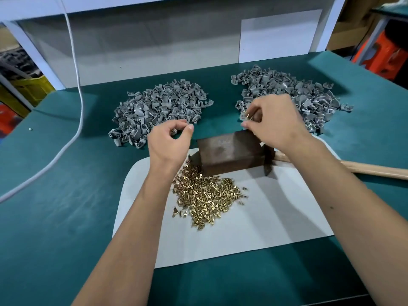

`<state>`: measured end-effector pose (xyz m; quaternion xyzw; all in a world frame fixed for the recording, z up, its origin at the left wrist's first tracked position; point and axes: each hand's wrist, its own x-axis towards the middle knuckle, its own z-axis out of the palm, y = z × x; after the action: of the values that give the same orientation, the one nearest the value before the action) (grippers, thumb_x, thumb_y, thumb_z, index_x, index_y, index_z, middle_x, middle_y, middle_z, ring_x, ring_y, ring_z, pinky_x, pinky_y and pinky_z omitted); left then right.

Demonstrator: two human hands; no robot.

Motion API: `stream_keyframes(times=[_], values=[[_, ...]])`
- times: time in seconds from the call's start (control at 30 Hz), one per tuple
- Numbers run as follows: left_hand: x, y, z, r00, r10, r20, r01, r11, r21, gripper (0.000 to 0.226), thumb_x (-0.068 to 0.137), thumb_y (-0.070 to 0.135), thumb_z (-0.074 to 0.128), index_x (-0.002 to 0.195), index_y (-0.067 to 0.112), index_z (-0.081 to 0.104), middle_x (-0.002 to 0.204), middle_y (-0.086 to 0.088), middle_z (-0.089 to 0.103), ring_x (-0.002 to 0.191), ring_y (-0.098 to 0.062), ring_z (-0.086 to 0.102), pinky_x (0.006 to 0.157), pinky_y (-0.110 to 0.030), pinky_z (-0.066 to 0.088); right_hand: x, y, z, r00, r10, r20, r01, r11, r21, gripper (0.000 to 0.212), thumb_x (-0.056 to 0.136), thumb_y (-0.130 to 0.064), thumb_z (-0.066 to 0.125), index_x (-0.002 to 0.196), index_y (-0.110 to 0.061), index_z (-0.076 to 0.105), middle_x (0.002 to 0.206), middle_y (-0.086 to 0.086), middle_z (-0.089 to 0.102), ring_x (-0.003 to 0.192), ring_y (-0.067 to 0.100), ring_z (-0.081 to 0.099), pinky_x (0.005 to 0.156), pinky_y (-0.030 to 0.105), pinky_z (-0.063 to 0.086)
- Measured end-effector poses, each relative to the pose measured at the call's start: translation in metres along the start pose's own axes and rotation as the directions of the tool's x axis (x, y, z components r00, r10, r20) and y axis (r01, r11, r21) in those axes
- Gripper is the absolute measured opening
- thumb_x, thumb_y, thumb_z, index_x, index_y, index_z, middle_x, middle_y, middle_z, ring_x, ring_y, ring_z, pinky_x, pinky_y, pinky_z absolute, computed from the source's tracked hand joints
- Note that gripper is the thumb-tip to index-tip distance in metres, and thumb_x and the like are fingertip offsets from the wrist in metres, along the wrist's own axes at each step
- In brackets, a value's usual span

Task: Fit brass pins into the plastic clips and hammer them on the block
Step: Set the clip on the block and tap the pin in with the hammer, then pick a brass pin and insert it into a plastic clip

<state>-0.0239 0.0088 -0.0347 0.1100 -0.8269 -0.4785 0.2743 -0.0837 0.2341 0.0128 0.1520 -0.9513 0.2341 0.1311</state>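
Observation:
A dark metal block (229,153) stands on a white sheet (265,217), with a heap of brass pins (205,195) in front of it. Two heaps of grey plastic clips lie behind: the left heap (159,107) and the right heap (287,89). My right hand (276,122) hovers over the block's far right corner and pinches a grey clip with a brass pin (247,116) at its fingertips. My left hand (170,142) is left of the block with fingers curled; whether it holds anything I cannot tell. A hammer with a wooden handle (375,168) lies right of the block, its head partly hidden by my right wrist.
The green table (55,206) carries a white cable (77,107) curving down its left side. A white panel (278,36) leans at the back. Orange and yellow crates stand off the table at the right and left edges.

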Motion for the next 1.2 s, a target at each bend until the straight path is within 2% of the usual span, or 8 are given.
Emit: stream_keyframes(times=[0.07, 0.17, 0.3, 0.47, 0.7, 1.0, 1.1, 1.2], values=[[0.003, -0.007, -0.005, 0.996, 0.006, -0.085, 0.005, 0.991, 0.135, 0.010, 0.088, 0.023, 0.073, 0.080, 0.029, 0.076, 0.094, 0.016, 0.074, 0.081, 0.019, 0.057, 0.088, -0.014, 0.049, 0.012, 0.010, -0.003, 0.995, 0.101, -0.024, -0.102, 0.993, -0.053, 0.025, 0.084, -0.033, 0.082, 0.105, -0.021, 0.075, 0.089, 0.005, 0.074, 0.088, 0.027, 0.071, 0.087, 0.040, 0.059], [0.008, -0.019, -0.010, 0.985, 0.010, -0.174, 0.039, 0.961, 0.274, 0.011, 0.080, 0.012, 0.075, 0.086, 0.021, 0.080, 0.097, 0.006, 0.078, 0.080, 0.000, 0.063, 0.101, -0.037, 0.053, 0.022, 0.011, -0.006, 0.992, 0.123, -0.039, -0.125, 0.990, -0.063, 0.032, 0.084, -0.027, 0.082, 0.114, -0.019, 0.072, 0.093, 0.008, 0.075, 0.094, 0.029, 0.070, 0.091, 0.039, 0.058], [0.012, -0.030, -0.018, 0.989, -0.047, -0.142, 0.097, 0.923, 0.372, 0.017, 0.079, 0.012, 0.076, 0.095, 0.017, 0.079, 0.093, 0.001, 0.078, 0.084, -0.020, 0.071, 0.083, -0.032, 0.059, 0.014, -0.029, -0.008, 0.974, -0.180, 0.135, 0.180, 0.984, 0.014, 0.021, 0.085, -0.025, 0.081, 0.104, -0.022, 0.076, 0.086, -0.003, 0.074, 0.083, 0.017, 0.070, 0.089, 0.038, 0.058], [0.015, -0.028, -0.022, 0.982, -0.162, -0.101, 0.187, 0.928, 0.322, 0.016, 0.077, 0.004, 0.075, 0.086, 0.017, 0.078, 0.080, 0.002, 0.072, 0.081, -0.021, 0.069, 0.074, -0.029, 0.056, -0.010, -0.101, 0.009, 0.715, -0.553, 0.427, 0.551, 0.822, 0.144, 0.010, 0.086, -0.024, 0.079, 0.095, -0.028, 0.078, 0.090, -0.016, 0.070, 0.088, 0.007, 0.067, 0.093, 0.034, 0.055], [0.016, -0.023, -0.031, 0.980, -0.174, -0.100, 0.192, 0.955, 0.228, 0.012, 0.081, 0.007, 0.076, 0.089, 0.016, 0.079, 0.080, 0.004, 0.072, 0.075, -0.010, 0.064, 0.072, -0.021, 0.048, -0.038, -0.134, 0.033, 0.477, -0.589, 0.652, 0.588, 0.766, 0.261, 0.015, 0.071, -0.033, 0.088, 0.083, -0.036, 0.080, 0.068, -0.026, 0.067, 0.066, -0.013, 0.058, 0.071, 0.023, 0.054], [0.019, -0.023, -0.030, 0.960, -0.242, -0.141, 0.244, 0.970, 0.001, 0.009, 0.082, 0.016, 0.083, 0.091, 0.015, 0.081, 0.073, 0.008, 0.071, 0.056, 0.010, 0.060, 0.059, -0.003, 0.044, -0.047, -0.141, 0.042, 0.381, -0.577, 0.723, 0.557, 0.767, 0.319, 0.022, 0.077, -0.017, 0.085, 0.069, -0.031, 0.071, 0.067, -0.015, 0.068, 0.067, -0.001, 0.063, 0.070, 0.024, 0.053], [0.020, -0.021, -0.030, 0.950, -0.277, -0.143, 0.257, 0.956, -0.145, 0.009, 0.083, 0.014, 0.082, 0.091, 0.011, 0.080, 0.072, 0.007, 0.072, 0.059, 0.010, 0.063, 0.063, -0.008, 0.048, -0.046, -0.138, 0.041, 0.422, -0.608, 0.673, 0.552, 0.761, 0.341, 0.015, 0.080, -0.009, 0.078, 0.074, -0.022, 0.072, 0.074, -0.009, 0.071, 0.069, 0.004, 0.062, 0.073, 0.027, 0.053], [0.019, -0.016, -0.031, 0.960, -0.274, -0.058, 0.230, 0.890, -0.394, 0.006, 0.088, 0.002, 0.077, 0.089, 0.008, 0.075, 0.085, -0.007, 0.077, 0.079, -0.014, 0.073, 0.080, -0.029, 0.059, -0.037, -0.127, 0.032, 0.551, -0.637, 0.539, 0.519, 0.767, 0.377, 0.006, 0.085, -0.009, 0.076, 0.086, -0.015, 0.074, 0.081, -0.007, 0.073, 0.076, 0.006, 0.064, 0.072, 0.021, 0.048]])
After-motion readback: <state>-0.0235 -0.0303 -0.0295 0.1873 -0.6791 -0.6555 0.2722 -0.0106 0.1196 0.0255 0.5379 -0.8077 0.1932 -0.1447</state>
